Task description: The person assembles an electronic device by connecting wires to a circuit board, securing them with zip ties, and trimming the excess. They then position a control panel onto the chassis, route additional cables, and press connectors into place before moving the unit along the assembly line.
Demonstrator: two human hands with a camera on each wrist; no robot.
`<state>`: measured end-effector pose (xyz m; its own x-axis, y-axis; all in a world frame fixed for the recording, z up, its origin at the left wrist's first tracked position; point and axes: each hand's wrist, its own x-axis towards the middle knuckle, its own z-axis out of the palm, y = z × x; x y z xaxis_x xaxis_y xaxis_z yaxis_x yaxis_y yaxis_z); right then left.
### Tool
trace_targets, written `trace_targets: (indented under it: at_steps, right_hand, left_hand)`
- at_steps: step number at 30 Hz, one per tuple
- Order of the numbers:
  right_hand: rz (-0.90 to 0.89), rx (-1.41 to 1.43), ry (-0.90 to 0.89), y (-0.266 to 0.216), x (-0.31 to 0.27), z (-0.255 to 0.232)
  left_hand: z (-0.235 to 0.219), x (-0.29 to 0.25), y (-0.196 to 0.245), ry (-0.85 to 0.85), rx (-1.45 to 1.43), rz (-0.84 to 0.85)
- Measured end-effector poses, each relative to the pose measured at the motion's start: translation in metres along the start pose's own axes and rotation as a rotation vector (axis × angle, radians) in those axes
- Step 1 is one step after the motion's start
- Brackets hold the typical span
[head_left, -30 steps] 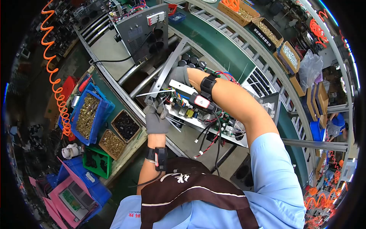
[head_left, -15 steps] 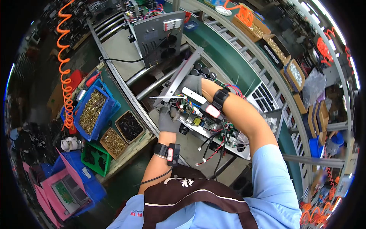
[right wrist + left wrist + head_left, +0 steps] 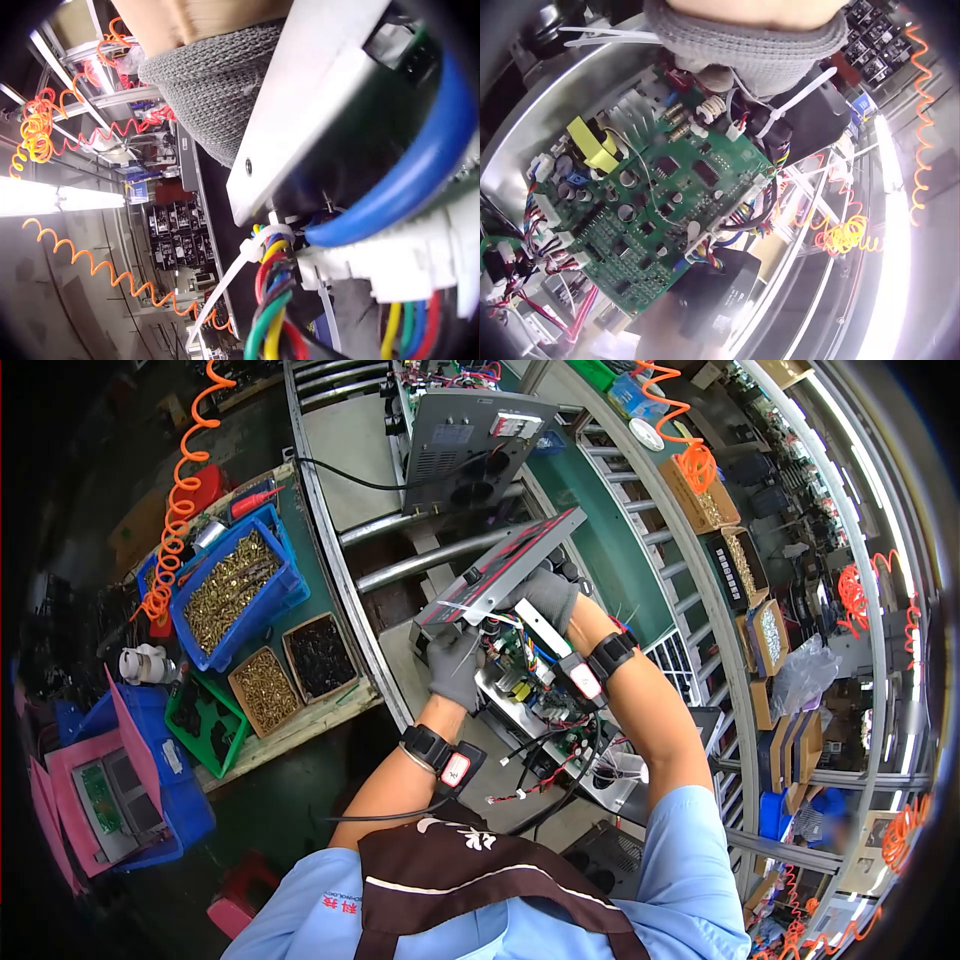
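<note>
Both hands wear grey gloves and are at a grey front panel (image 3: 510,565) with red and black markings, tilted up at the end of an open electronics chassis (image 3: 610,785). My left hand (image 3: 455,665) grips the panel's lower left end, beside a white cable tie (image 3: 462,607). The right hand (image 3: 545,595) holds the panel from its back, fingers mostly hidden behind it. Close behind the panel are a green circuit board (image 3: 675,187) and a white metal bracket (image 3: 300,97). Coloured wires (image 3: 274,300) are bundled by a cable tie (image 3: 225,289).
A second grey unit (image 3: 470,455) stands farther back on the roller conveyor (image 3: 430,565). To the left, a blue bin (image 3: 225,595) of brass parts, boxes of screws (image 3: 268,690) and black parts (image 3: 318,655), and a green tray (image 3: 205,725). An orange coiled hose (image 3: 185,490) hangs above.
The panel has tilted so that its red-marked face now shows to the head camera. Both hands have moved with it. The head view has also turned, shifting the bench and bins.
</note>
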<state>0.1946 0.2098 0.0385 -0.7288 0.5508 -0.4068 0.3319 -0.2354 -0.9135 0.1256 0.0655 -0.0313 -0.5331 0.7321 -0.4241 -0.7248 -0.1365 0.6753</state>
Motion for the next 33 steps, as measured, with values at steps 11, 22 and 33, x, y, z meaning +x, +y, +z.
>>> trace_targets:
  at_steps: [11, 22, 33]
  right_hand:
    - [-0.005, 0.038, 0.022, 0.006, -0.007, 0.005]
    - [0.043, 0.005, 0.087, -0.002, -0.007, 0.006]
    - [-0.011, -0.068, 0.013, 0.018, 0.009, -0.009]
  left_hand:
    - [-0.015, 0.001, 0.004, -0.152, -0.218, -0.273]
    - [-0.01, 0.009, 0.012, -0.225, -0.378, -0.499]
    - [-0.003, 0.004, 0.014, -0.181, -0.347, -0.471]
